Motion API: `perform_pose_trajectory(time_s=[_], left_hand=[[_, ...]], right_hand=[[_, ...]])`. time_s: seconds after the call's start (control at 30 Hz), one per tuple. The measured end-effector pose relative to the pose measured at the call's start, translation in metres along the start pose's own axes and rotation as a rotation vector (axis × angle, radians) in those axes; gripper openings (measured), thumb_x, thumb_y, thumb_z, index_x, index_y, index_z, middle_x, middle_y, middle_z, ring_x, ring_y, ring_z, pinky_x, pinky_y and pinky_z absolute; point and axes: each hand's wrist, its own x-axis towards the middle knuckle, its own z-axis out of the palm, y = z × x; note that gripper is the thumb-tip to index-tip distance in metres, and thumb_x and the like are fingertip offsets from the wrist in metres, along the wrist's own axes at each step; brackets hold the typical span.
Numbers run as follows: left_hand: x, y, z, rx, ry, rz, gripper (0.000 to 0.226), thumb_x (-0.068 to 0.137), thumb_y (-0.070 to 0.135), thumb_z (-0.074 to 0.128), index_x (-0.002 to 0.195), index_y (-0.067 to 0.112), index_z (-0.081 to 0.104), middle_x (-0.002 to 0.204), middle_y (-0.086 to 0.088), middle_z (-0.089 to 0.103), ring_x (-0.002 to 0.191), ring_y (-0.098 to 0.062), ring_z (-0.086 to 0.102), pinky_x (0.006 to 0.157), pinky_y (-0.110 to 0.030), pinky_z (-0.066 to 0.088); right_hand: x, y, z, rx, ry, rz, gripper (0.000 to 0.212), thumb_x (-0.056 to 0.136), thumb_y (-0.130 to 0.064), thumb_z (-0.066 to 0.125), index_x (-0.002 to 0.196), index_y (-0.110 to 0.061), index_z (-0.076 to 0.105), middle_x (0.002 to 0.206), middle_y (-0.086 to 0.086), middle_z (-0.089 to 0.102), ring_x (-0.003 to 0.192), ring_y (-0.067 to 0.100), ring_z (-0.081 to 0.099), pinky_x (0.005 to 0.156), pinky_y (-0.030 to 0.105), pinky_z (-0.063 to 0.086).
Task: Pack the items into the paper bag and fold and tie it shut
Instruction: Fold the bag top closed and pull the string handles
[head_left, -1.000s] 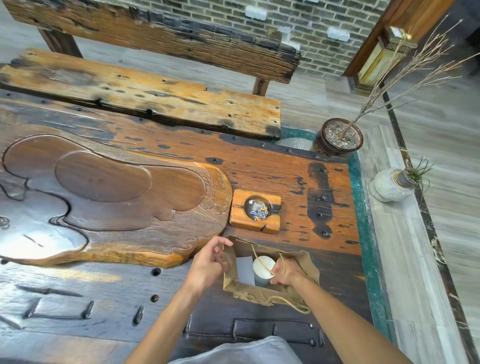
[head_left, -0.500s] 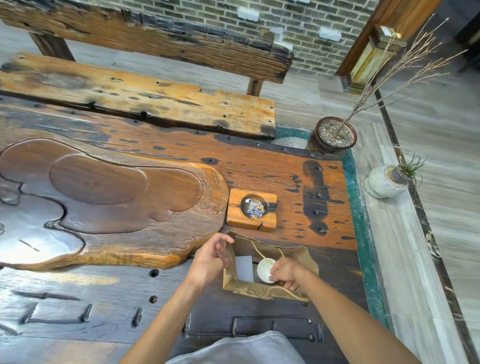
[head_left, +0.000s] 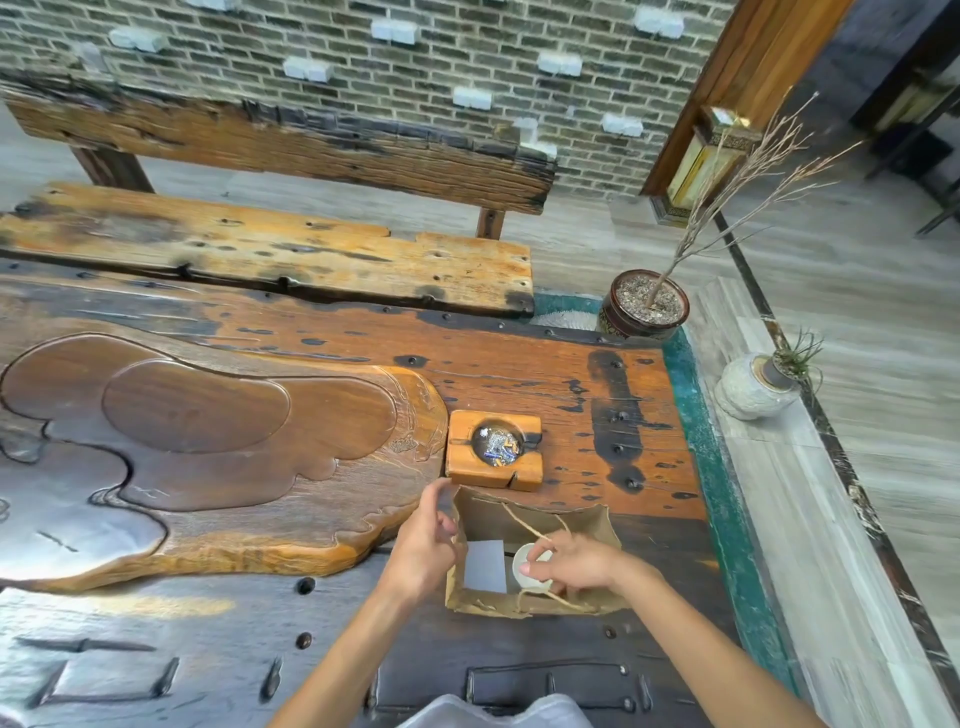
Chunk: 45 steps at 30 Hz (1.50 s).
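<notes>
A brown paper bag (head_left: 592, 525) stands open on the dark wooden table, just in front of me. Inside it lie a flat white box (head_left: 484, 565) on the left and a small white cup (head_left: 524, 571) on the right. My right hand (head_left: 576, 564) reaches into the bag from the right with its fingers on the cup. My left hand (head_left: 421, 545) holds the bag's left wall, thumb inside and fingers outside. A twine handle (head_left: 524, 526) crosses the bag's mouth, and another hangs over the near edge.
A square wooden ashtray (head_left: 494, 451) sits right behind the bag. A large carved wooden tea tray (head_left: 208, 447) fills the table's left half. Off the right edge stand a dark pot with dry branches (head_left: 643, 306) and a pale round vase (head_left: 753, 392). A bench (head_left: 270, 260) runs behind.
My right hand has pushed the white cup lower into the bag. The left hand stays on the bag's left wall. My head has tilted up a little.
</notes>
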Motion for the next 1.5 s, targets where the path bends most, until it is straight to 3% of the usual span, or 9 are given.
perform_pose_trajectory(time_s=[0.1,0.23,0.43,0.67,0.83,1.0,1.13,1.33,1.5], left_hand=[[-0.002,0.006,0.001,0.035,-0.036,-0.007,0.066,0.082,0.005,0.067,0.139,0.025,0.04,0.085,-0.002,0.053,0.077,-0.012,0.054,0.078,-0.022,0.048],[0.002,0.014,-0.005,0.093,-0.087,-0.034,0.056,0.081,0.049,0.067,0.13,0.031,0.046,0.084,0.003,0.051,0.079,-0.013,0.054,0.076,-0.035,0.05],[0.014,0.023,-0.02,-0.01,-0.022,-0.074,0.026,0.093,0.047,0.054,0.111,0.03,0.058,0.085,0.004,0.059,0.078,-0.015,0.057,0.072,-0.033,0.046],[0.023,0.008,-0.024,-0.236,-0.002,-0.288,0.05,0.095,0.053,0.043,0.115,0.01,0.058,0.082,-0.007,0.058,0.062,-0.016,0.049,0.057,-0.025,0.039],[0.031,-0.007,-0.012,-0.212,-0.09,-0.518,0.069,0.087,0.074,0.026,0.116,0.022,0.06,0.105,-0.014,0.072,0.094,-0.028,0.065,0.085,-0.044,0.056],[0.03,-0.01,0.004,-0.323,-0.198,-0.603,0.058,0.085,0.078,0.02,0.124,0.042,0.044,0.115,-0.016,0.069,0.105,-0.032,0.061,0.091,-0.055,0.047],[0.036,-0.019,0.012,-0.387,-0.199,-0.615,0.065,0.086,0.077,0.022,0.128,0.035,0.05,0.102,-0.017,0.068,0.098,-0.031,0.059,0.1,-0.06,0.039],[0.039,-0.024,0.018,-0.348,-0.236,-0.618,0.061,0.094,0.06,0.038,0.146,0.028,0.035,0.134,-0.026,0.057,0.13,-0.037,0.048,0.106,-0.048,0.036],[0.043,-0.032,0.023,-0.31,-0.222,-0.627,0.047,0.098,0.04,0.047,0.14,0.02,0.043,0.117,-0.019,0.064,0.124,-0.032,0.053,0.101,-0.041,0.039]], right_hand=[[-0.03,-0.006,-0.01,0.004,0.007,-0.08,0.042,0.083,-0.062,0.057,0.112,-0.032,0.064,0.119,-0.005,0.068,0.103,0.01,0.07,0.099,0.035,0.051],[-0.061,-0.006,-0.024,-0.021,0.015,-0.137,0.06,0.071,-0.076,0.054,0.11,-0.033,0.068,0.108,-0.005,0.075,0.104,0.013,0.071,0.103,0.044,0.049],[-0.101,0.008,-0.054,0.066,0.012,-0.218,0.051,0.081,-0.068,0.056,0.102,-0.024,0.073,0.11,-0.01,0.074,0.098,0.003,0.072,0.098,0.036,0.054],[-0.079,0.057,-0.078,0.685,0.289,-0.159,0.044,0.093,-0.043,0.059,0.113,-0.004,0.066,0.1,0.012,0.078,0.101,0.03,0.073,0.096,0.049,0.055],[-0.034,0.088,-0.056,0.813,0.232,0.117,0.059,0.094,-0.061,0.043,0.121,-0.01,0.057,0.104,0.012,0.076,0.102,0.031,0.069,0.096,0.055,0.052],[-0.013,0.086,-0.039,0.912,0.107,0.22,0.067,0.093,-0.067,0.035,0.126,-0.012,0.053,0.105,0.016,0.07,0.106,0.032,0.064,0.098,0.064,0.045],[-0.004,0.082,-0.035,0.917,0.074,0.228,0.071,0.09,-0.071,0.037,0.127,-0.012,0.052,0.106,0.018,0.071,0.108,0.032,0.064,0.093,0.066,0.047],[0.007,0.077,-0.03,0.91,0.031,0.228,0.074,0.086,-0.073,0.043,0.13,-0.014,0.048,0.11,0.016,0.071,0.106,0.029,0.065,0.087,0.065,0.051],[0.011,0.069,-0.025,0.862,0.049,0.261,0.064,0.083,-0.072,0.051,0.121,-0.02,0.05,0.106,0.011,0.065,0.105,0.025,0.06,0.091,0.064,0.05]])
